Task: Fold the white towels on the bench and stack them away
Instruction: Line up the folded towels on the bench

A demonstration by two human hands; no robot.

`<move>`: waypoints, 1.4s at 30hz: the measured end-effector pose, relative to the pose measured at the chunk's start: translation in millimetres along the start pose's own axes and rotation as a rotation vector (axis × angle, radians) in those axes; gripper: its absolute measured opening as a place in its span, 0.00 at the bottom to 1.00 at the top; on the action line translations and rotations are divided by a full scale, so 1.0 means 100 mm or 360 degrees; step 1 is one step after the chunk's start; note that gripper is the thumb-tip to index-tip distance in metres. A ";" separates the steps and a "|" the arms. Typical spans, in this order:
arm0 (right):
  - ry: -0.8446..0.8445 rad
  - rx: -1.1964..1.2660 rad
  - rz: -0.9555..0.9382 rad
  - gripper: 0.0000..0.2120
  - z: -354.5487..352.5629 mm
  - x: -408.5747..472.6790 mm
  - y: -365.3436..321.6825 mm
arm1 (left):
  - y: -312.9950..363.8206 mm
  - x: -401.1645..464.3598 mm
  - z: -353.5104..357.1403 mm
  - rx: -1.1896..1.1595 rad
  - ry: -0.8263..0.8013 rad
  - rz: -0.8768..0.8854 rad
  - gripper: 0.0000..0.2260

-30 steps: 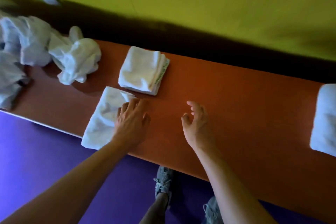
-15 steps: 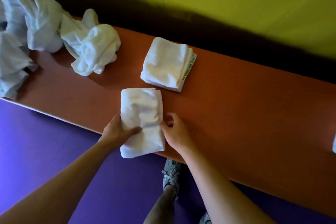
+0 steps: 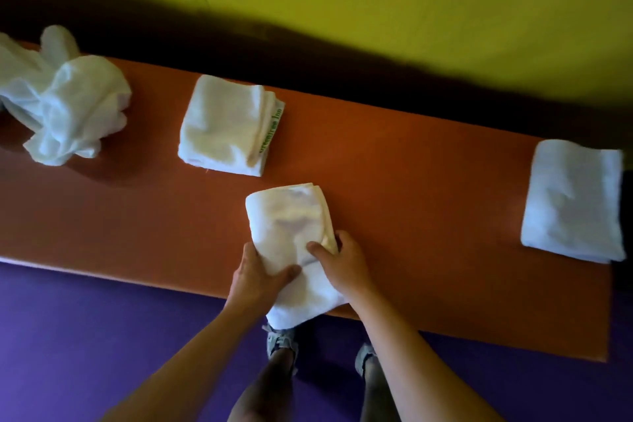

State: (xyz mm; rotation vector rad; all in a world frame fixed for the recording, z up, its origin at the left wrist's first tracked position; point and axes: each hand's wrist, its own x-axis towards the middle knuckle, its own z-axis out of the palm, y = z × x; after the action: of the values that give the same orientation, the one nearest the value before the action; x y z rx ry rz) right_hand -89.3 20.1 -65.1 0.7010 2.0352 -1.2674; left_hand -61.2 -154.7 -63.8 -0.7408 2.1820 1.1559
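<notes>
A folded white towel (image 3: 291,226) lies at the front edge of the orange bench (image 3: 411,202), its near end hanging over the edge. My left hand (image 3: 257,276) grips its left side, thumb on top. My right hand (image 3: 342,260) grips its right side, thumb pressed on the cloth. Behind it sits a second folded towel (image 3: 227,125) with green lettering on its hem. A folded towel stack (image 3: 573,200) rests at the bench's right end. Crumpled unfolded towels (image 3: 65,98) are heaped at the far left.
A yellow-green wall (image 3: 411,3) runs behind the bench with a dark gap below it. The floor (image 3: 85,336) is purple. My legs and grey shoes (image 3: 281,343) stand close against the bench front.
Both hands have taken hold of the folded towel and carried it rightward along the bench front. The view has swung right, bringing the right-end stack into sight.
</notes>
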 end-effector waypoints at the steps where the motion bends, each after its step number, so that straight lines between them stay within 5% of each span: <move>1: 0.0060 0.0024 0.0001 0.20 -0.19 0.00 0.08 | 0.12 0.00 0.14 0.0001 -0.0053 0.0033 0.27; 9: 0.0580 0.0195 0.0032 0.16 -1.72 0.27 0.51 | 1.35 0.17 1.42 0.0094 -0.0429 0.0386 0.25; 17: 0.0774 0.0181 -0.0083 0.21 -2.64 0.78 0.55 | 2.26 0.38 2.10 0.0186 -0.0357 0.0605 0.31; 21: 0.0971 -0.0370 -0.0500 0.33 -2.71 0.77 0.57 | 2.32 0.31 2.17 0.0568 -0.0065 0.0947 0.44; 26: 0.0895 -0.0771 -0.0701 0.27 -2.57 0.70 0.67 | 2.21 0.28 2.19 0.0951 -0.0077 0.1158 0.31; 35: 0.0986 -0.0874 -0.0859 0.27 -2.08 0.72 0.17 | 2.09 0.38 1.25 0.1079 0.0169 0.1244 0.26; 42: 0.0743 -0.0814 -0.0945 0.27 -0.95 0.76 -0.73 | 1.62 0.78 -0.20 0.1019 0.0512 0.0936 0.18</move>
State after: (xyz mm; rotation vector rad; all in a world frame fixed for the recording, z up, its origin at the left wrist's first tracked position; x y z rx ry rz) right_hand -213.7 86.6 -47.8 0.1469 2.9472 -0.8345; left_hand -231.0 -110.8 -20.2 0.0082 2.9261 0.5077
